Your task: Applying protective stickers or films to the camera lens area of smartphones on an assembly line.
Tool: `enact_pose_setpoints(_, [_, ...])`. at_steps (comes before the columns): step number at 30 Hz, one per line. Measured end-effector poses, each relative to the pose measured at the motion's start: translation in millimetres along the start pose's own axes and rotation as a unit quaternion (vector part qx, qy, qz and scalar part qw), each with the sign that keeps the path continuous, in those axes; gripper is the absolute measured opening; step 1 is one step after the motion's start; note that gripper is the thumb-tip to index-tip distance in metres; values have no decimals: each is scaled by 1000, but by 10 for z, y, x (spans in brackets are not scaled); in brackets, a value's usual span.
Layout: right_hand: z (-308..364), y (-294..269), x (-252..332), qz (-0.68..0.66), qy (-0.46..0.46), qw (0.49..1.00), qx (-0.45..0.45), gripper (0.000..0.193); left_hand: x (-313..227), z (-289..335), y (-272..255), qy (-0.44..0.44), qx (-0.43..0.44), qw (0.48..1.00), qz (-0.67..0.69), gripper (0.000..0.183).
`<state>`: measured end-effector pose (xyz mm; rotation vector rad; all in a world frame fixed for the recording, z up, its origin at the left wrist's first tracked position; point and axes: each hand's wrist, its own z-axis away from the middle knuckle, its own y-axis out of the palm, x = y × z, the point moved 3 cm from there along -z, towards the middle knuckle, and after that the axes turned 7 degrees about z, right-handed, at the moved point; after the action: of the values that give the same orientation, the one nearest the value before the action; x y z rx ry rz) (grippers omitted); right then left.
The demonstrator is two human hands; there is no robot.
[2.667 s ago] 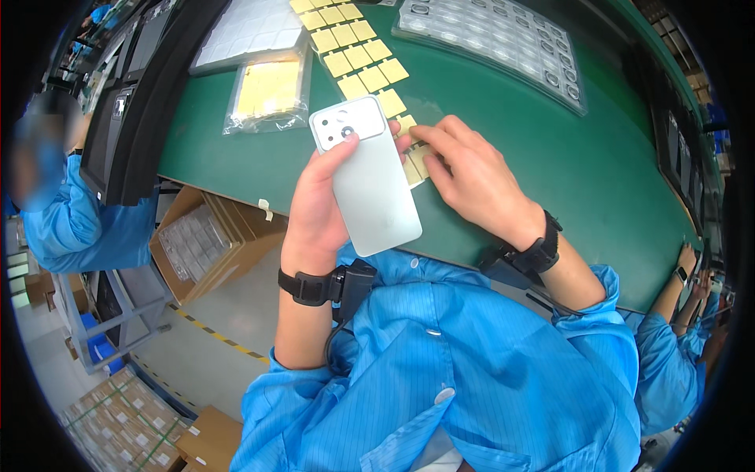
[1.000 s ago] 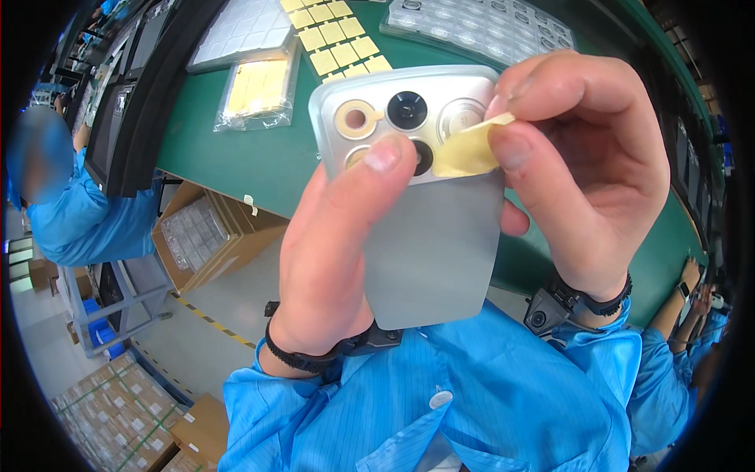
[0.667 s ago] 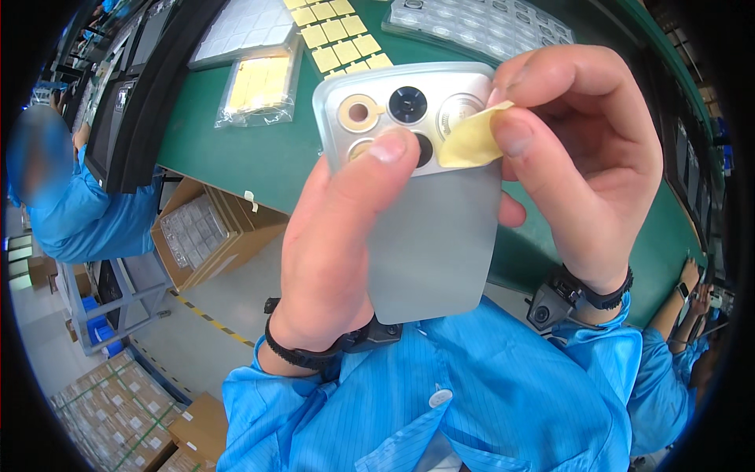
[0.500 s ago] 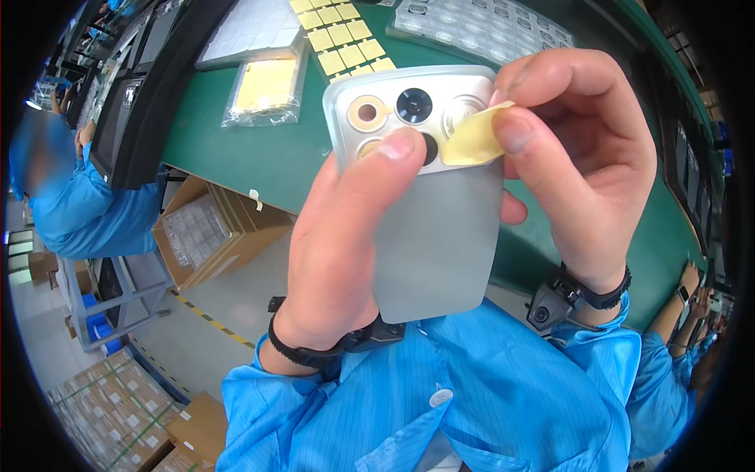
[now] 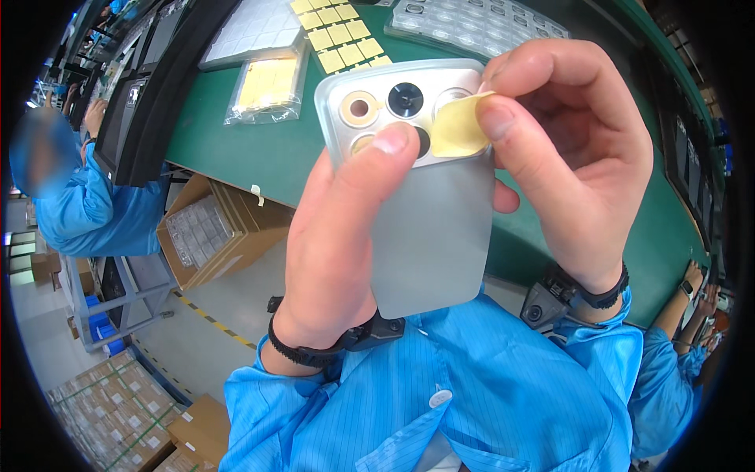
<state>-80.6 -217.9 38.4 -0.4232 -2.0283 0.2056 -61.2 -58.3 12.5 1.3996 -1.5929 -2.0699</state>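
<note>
A pale grey-green phone (image 5: 431,228), its back turned up to me, is gripped by my left hand (image 5: 338,216). That thumb lies across the lower left of the camera block (image 5: 383,110), partly hiding a lens ring. My right hand (image 5: 570,149) is closed, thumb and forefinger pinching a corner of a yellow adhesive film (image 5: 458,130). The film is curled and covers the right part of the camera block; I cannot tell whether its lower edge still sticks there. A tan ring (image 5: 359,108) sits around the upper left lens.
Past the phone, a sheet of yellow stickers (image 5: 340,35) lies on the green table (image 5: 212,145), beside a clear bag of yellow pieces (image 5: 267,82) and a clear plastic tray (image 5: 480,27). An open carton (image 5: 259,228) stands below the table's left edge. Co-workers (image 5: 94,189) sit left and right.
The phone and both hands have shifted slightly up and left. The yellow film now shows more of its flat face, still pinched in my right hand.
</note>
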Motion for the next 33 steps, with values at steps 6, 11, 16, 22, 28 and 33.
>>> enact_pose_setpoints(6, [7,24,43,-6,-33,999,-19,17,45,34,109,47,-69,988,-128,50])
enact_pose_setpoints(11, [-1,27,75,19,-15,999,-29,20,76,-4,45,86,-135,979,-124,35])
enact_pose_setpoints(16, [-33,-10,26,148,-140,979,16,28,90,-41,-36,70,-127,973,-182,46])
enact_pose_setpoints(22, [-71,50,101,207,-123,970,26,18,163,-89,-113,74,-110,971,-198,40])
enact_pose_setpoints(28, [-56,107,-25,267,-163,950,12,14,177,-115,-130,70,-112,968,-213,31])
enact_pose_setpoints(33, [-47,253,-15,170,-226,954,-99,16,162,-115,-165,90,-127,968,-196,26])
